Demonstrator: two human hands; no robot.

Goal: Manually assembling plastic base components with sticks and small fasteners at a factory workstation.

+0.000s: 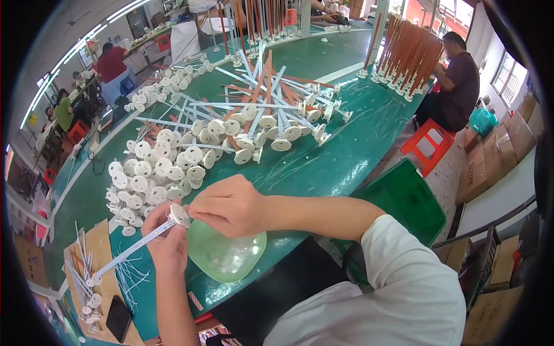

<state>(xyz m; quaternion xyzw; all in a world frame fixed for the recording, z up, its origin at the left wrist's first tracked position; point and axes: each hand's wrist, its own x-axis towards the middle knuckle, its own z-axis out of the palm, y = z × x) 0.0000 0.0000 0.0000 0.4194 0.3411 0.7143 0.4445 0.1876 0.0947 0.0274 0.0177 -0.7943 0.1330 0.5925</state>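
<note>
**Two hands on one white stick**

Both my hands meet over the near edge of the green table (346,155). My left hand (167,245) is closed around a white stick (135,248) with a round disc (179,214) at its upper end; the stick slants down to the left, past my wrist, toward a cardboard sheet (101,242). My right hand (229,205) comes in from the right with its fingers pinched together at the disc, touching it; I cannot tell whether they grip the disc or only press on it.

Just under both hands lies a pale green bowl (228,254), translucent, resting on the table. Just beyond my hands, up and left, sits a heap of white discs (153,173), packed close together. Farther back, a pile of sticks (259,109) lies crisscrossed, white and orange mixed, discs pointing my way.

On the cardboard at lower left lie a few more finished sticks and loose white ties (130,282), with a dark phone (118,318) beside them. A green crate (404,202) stands on the floor to my right, near a red stool (430,144). A seated person (453,81) works at the far right beside upright orange sticks (410,57); others sit well apart at far left.
</note>
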